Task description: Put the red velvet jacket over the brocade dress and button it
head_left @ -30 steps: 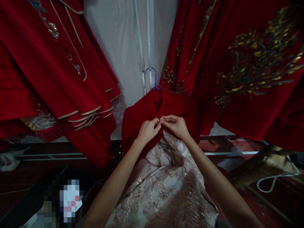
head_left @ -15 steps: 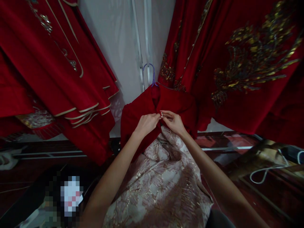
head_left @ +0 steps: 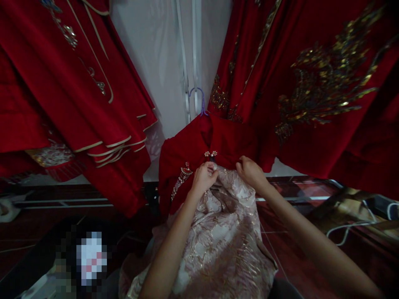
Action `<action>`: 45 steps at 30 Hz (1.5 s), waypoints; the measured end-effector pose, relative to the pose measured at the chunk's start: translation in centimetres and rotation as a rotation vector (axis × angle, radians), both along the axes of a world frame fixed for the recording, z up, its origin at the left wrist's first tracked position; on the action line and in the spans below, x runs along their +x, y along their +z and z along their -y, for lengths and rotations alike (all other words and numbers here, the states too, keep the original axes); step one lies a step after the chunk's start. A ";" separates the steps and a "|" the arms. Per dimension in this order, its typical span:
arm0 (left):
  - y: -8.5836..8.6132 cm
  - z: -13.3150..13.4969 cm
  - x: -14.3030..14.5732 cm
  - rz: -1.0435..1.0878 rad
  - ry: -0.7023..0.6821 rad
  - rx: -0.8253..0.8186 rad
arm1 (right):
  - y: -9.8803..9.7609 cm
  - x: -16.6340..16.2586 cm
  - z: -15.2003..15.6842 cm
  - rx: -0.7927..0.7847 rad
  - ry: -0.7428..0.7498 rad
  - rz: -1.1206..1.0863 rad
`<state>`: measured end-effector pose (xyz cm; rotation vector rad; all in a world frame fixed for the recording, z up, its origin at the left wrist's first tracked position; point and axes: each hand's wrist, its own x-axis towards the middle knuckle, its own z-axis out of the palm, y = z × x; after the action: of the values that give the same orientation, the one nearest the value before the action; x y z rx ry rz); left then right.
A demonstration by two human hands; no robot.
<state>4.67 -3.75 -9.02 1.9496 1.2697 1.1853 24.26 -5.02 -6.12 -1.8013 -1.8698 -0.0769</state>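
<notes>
A red velvet jacket (head_left: 187, 145) hangs on a purple hanger (head_left: 201, 99) in front of me, over a pale pink and gold brocade skirt (head_left: 221, 232). A small pearl clasp (head_left: 211, 154) sits fastened at the jacket's front, and a beaded tassel ornament (head_left: 182, 176) hangs on its left side. My left hand (head_left: 204, 178) is closed on the jacket's lower front edge just under the clasp. My right hand (head_left: 251, 171) is closed on the jacket's hem to the right, where the red cloth meets the brocade.
More red garments hang on both sides: cream-trimmed ones (head_left: 77, 91) at the left, a gold-embroidered one (head_left: 311, 83) at the right. A white wall with a rail (head_left: 190, 50) stands behind. Dark red floor lies below, with a white cable (head_left: 346, 232) at the right.
Both hands have left the pearl clasp and dropped to the jacket's lower edge, the right hand sliding out to the right. The clasp and the tassel ornament now show.
</notes>
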 end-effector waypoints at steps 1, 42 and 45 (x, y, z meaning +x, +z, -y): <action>0.4 0.0 0.3 0.091 -0.062 -0.012 | 0.9 0.6 -0.5 -0.048 0.024 -0.058; -1.4 1.5 -5.3 0.700 -0.148 -0.491 | 0.7 -6.8 0.6 -0.237 0.578 -0.586; -1.2 2.0 -5.3 0.737 -0.207 -0.504 | -2.1 -8.8 0.5 -0.124 0.514 -0.554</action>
<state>-0.60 -5.72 -10.23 1.0884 0.8327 1.1700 15.51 -5.57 -8.20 -1.1865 -1.8680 0.6653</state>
